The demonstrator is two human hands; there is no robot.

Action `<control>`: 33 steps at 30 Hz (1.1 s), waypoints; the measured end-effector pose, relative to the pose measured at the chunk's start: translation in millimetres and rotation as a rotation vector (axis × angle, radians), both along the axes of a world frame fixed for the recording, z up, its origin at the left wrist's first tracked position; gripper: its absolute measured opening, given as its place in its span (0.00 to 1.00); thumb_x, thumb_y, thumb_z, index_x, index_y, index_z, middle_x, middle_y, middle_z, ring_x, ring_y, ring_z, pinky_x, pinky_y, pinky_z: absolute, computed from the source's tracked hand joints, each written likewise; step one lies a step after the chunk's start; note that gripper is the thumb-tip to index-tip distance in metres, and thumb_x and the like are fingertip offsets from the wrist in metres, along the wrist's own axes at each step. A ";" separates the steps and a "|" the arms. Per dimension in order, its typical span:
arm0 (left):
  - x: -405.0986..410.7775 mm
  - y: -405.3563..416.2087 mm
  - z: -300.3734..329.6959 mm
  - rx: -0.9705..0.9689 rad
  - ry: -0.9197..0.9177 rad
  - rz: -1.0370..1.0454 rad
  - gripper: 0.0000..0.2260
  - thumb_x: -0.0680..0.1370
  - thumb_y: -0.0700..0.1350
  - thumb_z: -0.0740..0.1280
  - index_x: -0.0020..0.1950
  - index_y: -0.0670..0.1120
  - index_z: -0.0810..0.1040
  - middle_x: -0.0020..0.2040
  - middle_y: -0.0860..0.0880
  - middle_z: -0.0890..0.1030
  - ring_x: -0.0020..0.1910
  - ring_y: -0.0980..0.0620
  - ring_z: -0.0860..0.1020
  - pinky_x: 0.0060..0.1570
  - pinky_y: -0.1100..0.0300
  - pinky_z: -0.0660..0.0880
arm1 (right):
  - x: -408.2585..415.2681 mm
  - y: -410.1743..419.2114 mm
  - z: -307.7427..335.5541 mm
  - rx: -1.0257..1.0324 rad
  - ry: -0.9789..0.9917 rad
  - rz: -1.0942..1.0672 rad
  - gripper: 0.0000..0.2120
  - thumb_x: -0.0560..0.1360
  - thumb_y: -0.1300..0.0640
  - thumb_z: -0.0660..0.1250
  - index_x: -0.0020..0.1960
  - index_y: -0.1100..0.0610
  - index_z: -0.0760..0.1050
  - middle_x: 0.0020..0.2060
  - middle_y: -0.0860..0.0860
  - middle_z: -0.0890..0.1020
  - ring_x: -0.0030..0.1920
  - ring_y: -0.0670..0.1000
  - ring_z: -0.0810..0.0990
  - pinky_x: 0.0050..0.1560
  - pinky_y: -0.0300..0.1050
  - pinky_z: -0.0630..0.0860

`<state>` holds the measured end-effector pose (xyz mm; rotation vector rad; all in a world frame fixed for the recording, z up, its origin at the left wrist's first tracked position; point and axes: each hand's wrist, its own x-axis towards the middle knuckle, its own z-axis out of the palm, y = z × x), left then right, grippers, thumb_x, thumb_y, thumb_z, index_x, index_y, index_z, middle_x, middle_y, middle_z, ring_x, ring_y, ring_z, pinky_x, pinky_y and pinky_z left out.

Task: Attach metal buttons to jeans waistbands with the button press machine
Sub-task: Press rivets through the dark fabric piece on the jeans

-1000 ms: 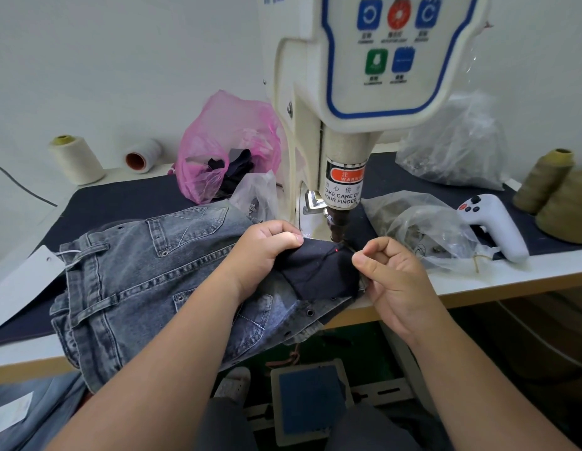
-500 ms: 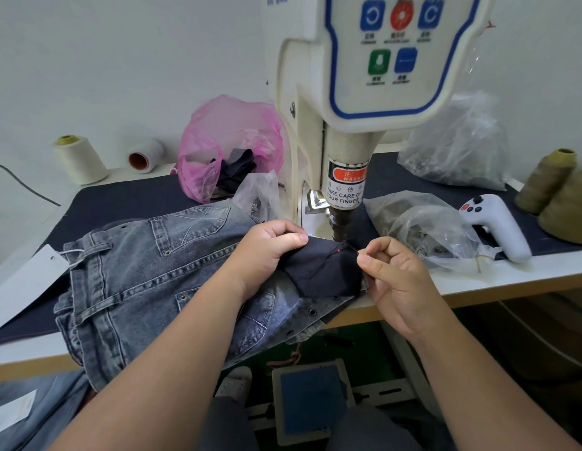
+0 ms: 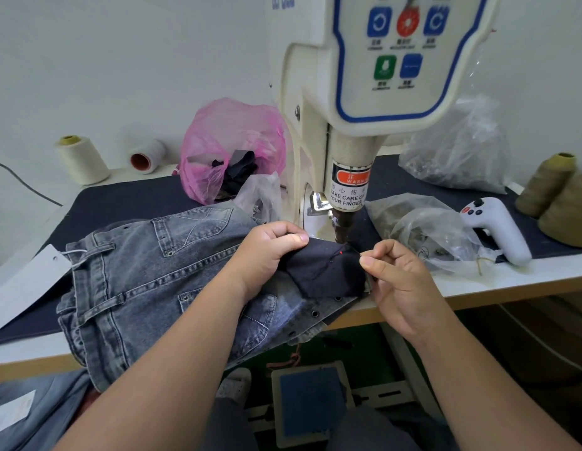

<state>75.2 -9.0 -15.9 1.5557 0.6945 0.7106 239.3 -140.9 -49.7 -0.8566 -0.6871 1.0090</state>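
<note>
Right now the grey jeans (image 3: pixel 146 281) lie across the dark-topped counter (image 3: pixel 120 203), legs trailing off to the person's left, with the waistband end pulled in under the head of the button press machine (image 3: pixel 374 92). Over that end lies a folded dark cloth patch (image 3: pixel 325 271), and a small red aiming dot (image 3: pixel 340 253) shows on it, just below and in front of the press ram (image 3: pixel 343 222). The left hand (image 3: pixel 266 252) grips the patch and the denim beneath it at the left edge, its fingers (image 3: pixel 283 237) curled over the fold. The right hand (image 3: pixel 400 281) pinches the right corner of the fabric between thumb and forefinger, the other fingers curled in; whether it also holds a button cannot be told. Between the two hands the fabric is held taut, its long axis running left to right, and the ram stands directly behind the gap between them, with the right hand's fingertips nearer to it. The coming press probably turns on that dot sitting square under the ram while both hands keep to the sides, as the warning label (image 3: pixel 348 190) asks. A blue foot pedal (image 3: pixel 310 403) waits on the floor below, presumably the trigger.
</note>
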 end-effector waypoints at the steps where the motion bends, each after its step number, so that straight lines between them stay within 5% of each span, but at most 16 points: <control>1: 0.2 0.0 0.0 -0.005 -0.002 0.002 0.12 0.77 0.39 0.69 0.36 0.50 0.83 0.37 0.52 0.82 0.40 0.56 0.78 0.46 0.62 0.74 | 0.0 0.2 -0.2 0.002 0.003 -0.004 0.11 0.67 0.65 0.70 0.34 0.49 0.79 0.36 0.51 0.81 0.38 0.47 0.80 0.42 0.38 0.79; 20: -0.9 1.1 -0.4 -0.023 -0.001 -0.014 0.13 0.78 0.39 0.67 0.34 0.50 0.82 0.34 0.52 0.80 0.37 0.56 0.76 0.44 0.61 0.72 | 2.5 -0.9 -2.2 0.013 -0.007 0.011 0.09 0.66 0.63 0.74 0.35 0.49 0.78 0.36 0.51 0.81 0.38 0.46 0.80 0.43 0.37 0.79; 33: -3.4 4.7 -5.1 -0.034 -0.043 -0.074 0.03 0.69 0.46 0.70 0.36 0.49 0.82 0.35 0.52 0.80 0.37 0.57 0.77 0.45 0.61 0.72 | 3.6 -1.7 -1.4 0.007 -0.007 0.029 0.11 0.66 0.65 0.72 0.34 0.50 0.77 0.34 0.50 0.80 0.37 0.46 0.79 0.43 0.37 0.79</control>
